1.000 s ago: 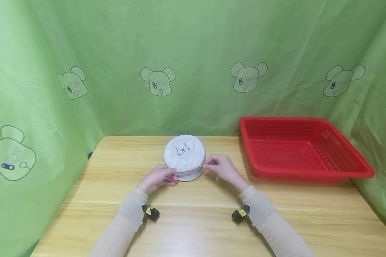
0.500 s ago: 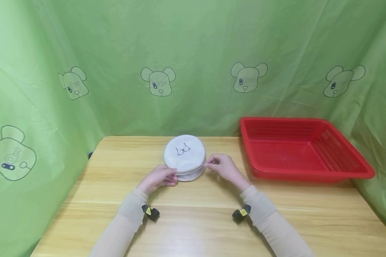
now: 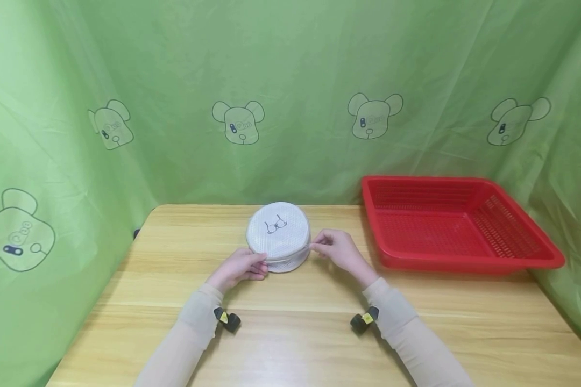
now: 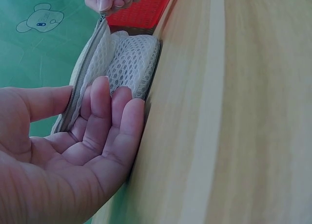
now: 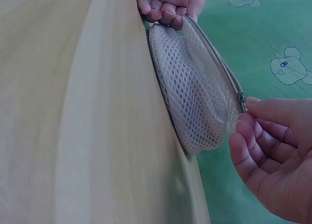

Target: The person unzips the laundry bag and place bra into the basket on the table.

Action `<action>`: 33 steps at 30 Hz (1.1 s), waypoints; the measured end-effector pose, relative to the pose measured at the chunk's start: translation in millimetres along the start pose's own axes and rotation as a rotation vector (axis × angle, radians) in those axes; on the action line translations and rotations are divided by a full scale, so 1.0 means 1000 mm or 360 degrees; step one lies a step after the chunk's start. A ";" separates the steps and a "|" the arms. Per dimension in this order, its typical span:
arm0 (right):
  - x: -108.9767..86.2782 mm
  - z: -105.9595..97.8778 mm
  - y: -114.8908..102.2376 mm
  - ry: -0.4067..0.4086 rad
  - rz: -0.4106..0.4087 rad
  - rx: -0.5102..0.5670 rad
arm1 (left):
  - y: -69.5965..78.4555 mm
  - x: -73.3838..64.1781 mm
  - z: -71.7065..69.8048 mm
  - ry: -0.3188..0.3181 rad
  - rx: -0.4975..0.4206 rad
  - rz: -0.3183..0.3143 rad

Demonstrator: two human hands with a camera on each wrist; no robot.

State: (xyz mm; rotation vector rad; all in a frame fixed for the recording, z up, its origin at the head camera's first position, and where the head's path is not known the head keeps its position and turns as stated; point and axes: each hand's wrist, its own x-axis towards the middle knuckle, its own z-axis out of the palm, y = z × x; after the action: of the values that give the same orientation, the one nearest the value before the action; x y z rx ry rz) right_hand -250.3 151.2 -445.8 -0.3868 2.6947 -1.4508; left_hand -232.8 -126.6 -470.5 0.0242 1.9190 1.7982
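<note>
Head: round mesh bag (image 3: 283, 242) lies flat near the bench's (image 3: 290, 301) far edge, printed side up, zip (image 3: 287, 258) facing near edge, open room there. Left wrist: left hand (image 4: 73, 156) pinches zipped rim. Right wrist: right hand's (image 5: 280, 158) fingers pinch zipper pull (image 5: 242, 99).

We log staged recording booth: green cartoon-print curtain (image 3: 300, 54) enclosing wood-grain counter (image 3: 290, 349) at back and both sides; we note wrist cameras (image 3: 232, 322) strapped over sleeves (image 3: 196, 317).
</note>
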 end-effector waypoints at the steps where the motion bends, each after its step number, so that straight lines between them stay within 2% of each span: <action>1: 0.000 0.000 0.000 0.0003 0.0001 -0.0006 | 0.000 0.000 0.000 -0.0002 -0.0001 0.0003; 13: 0.001 -0.002 -0.001 0.0024 -0.0015 -0.0032 | 0.003 0.000 0.001 -0.0002 -0.0004 -0.0008; 33: 0.004 -0.003 0.003 0.0142 -0.0040 -0.0094 | 0.001 -0.002 -0.001 -0.0018 -0.0003 0.0011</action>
State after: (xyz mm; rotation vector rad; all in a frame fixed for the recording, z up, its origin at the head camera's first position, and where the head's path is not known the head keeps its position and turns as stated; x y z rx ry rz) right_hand -255.3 155.0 -446.5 -0.3691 2.8182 -1.4304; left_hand -232.0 -127.9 -469.0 0.0404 1.9116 1.8009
